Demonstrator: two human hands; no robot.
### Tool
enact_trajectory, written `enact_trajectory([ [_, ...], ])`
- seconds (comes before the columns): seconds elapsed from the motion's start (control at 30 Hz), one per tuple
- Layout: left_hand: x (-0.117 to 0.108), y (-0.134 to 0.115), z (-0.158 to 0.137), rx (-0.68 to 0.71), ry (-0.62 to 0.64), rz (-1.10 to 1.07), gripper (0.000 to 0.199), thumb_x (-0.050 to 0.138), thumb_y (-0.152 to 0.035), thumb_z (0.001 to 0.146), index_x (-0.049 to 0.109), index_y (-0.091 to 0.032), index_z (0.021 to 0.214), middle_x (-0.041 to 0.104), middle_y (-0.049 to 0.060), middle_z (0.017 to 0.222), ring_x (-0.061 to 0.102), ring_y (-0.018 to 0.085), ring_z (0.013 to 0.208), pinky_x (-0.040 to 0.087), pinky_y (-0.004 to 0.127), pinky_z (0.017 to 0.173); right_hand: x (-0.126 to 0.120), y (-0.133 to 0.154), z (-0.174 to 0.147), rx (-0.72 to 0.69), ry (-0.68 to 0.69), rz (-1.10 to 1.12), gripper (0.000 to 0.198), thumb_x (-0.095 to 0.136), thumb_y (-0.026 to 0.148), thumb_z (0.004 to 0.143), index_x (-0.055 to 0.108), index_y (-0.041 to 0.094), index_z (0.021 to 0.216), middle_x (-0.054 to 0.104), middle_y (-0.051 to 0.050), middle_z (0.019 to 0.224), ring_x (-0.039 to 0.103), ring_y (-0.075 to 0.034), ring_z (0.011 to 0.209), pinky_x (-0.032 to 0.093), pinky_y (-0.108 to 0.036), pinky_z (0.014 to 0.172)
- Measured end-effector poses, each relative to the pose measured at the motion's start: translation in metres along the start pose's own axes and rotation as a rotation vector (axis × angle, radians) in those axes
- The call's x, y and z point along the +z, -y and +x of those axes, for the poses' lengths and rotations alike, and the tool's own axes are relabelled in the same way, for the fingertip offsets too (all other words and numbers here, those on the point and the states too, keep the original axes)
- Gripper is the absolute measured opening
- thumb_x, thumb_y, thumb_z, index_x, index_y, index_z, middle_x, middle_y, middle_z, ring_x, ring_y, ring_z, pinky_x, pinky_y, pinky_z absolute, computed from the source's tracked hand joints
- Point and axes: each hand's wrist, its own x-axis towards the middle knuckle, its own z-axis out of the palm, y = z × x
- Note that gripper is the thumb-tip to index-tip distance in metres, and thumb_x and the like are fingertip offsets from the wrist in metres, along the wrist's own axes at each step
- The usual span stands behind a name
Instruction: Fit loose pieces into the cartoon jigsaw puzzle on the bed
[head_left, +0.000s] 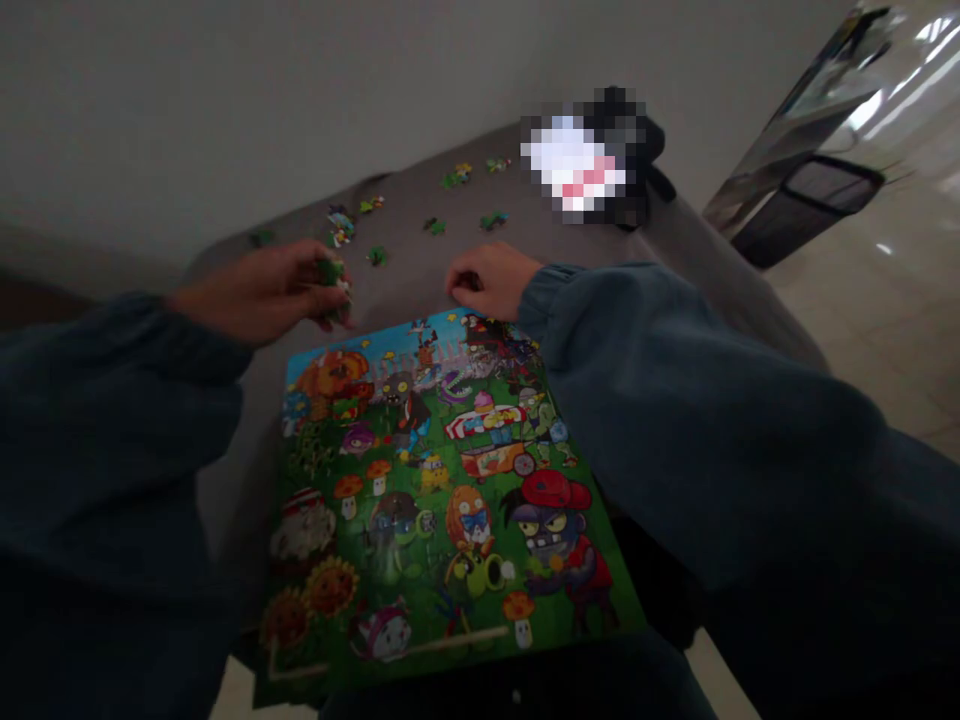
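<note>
My left hand [259,292] is closed, thumb against fingers, on green-and-white jigsaw pieces [330,272]; how many cannot be made out. It hovers just beyond the upper left corner of a jigsaw puzzle board [420,480] printed with cartoon plants and zombies. The board tilts toward me near my lap, its picture mostly filled, with pale strips showing along the lower edge. Past the board's top edge my right hand [491,280] rests on the grey table, fingers curled in, and nothing shows in its hollow.
Loose jigsaw pieces lie scattered over the far part of the grey table [405,280], among them a cluster [340,225] and a single green piece [377,256]. A blurred-out bright object [574,165] stands at the far right corner. Beyond is a dark mesh basket [810,205].
</note>
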Motion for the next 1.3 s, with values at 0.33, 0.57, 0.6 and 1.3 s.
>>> enact_trajectory([
  [0.33, 0.099, -0.109, -0.119, 0.364, 0.508, 0.039, 0.033, 0.045, -0.026, 0.103, 0.057, -0.033, 0.132, 0.077, -0.002, 0.104, 0.073, 0.019, 0.086, 0.054, 0.028, 0.071, -0.001, 0.002, -0.002, -0.017, 0.004, -0.053, 0.024, 0.056, 0.013, 0.09, 0.076, 0.013, 0.103, 0.073, -0.004, 0.088, 0.058, -0.011, 0.075, 0.042, -0.029, 0.075],
  [0.57, 0.112, -0.11, -0.103, 0.438, 0.507, 0.103, 0.03, 0.047, -0.023, 0.103, 0.061, -0.031, 0.128, 0.076, -0.001, 0.108, 0.074, 0.019, 0.09, 0.054, 0.028, 0.074, -0.004, 0.006, -0.004, -0.012, 0.02, -0.057, 0.023, 0.058, 0.012, 0.091, 0.076, 0.012, 0.104, 0.074, -0.006, 0.091, 0.06, -0.013, 0.076, 0.043, -0.029, 0.075],
  [0.6, 0.112, -0.112, -0.102, 0.445, 0.502, 0.111, 0.028, 0.049, -0.022, 0.102, 0.061, -0.031, 0.126, 0.076, -0.001, 0.108, 0.074, 0.019, 0.091, 0.054, 0.029, 0.075, -0.004, 0.006, -0.004, -0.019, 0.018, -0.053, 0.023, 0.057, 0.013, 0.091, 0.076, 0.011, 0.104, 0.074, -0.006, 0.092, 0.06, -0.013, 0.078, 0.043, -0.028, 0.076],
  [1.3, 0.12, -0.125, -0.101, 0.543, 0.436, 0.314, 0.009, 0.058, -0.019, 0.096, 0.063, -0.025, 0.102, 0.074, -0.001, 0.084, 0.07, 0.021, 0.075, 0.048, 0.031, 0.064, -0.003, 0.003, -0.003, -0.034, 0.033, -0.073, 0.027, 0.057, 0.012, 0.089, 0.077, 0.012, 0.107, 0.076, -0.007, 0.1, 0.063, -0.016, 0.087, 0.042, -0.026, 0.082],
])
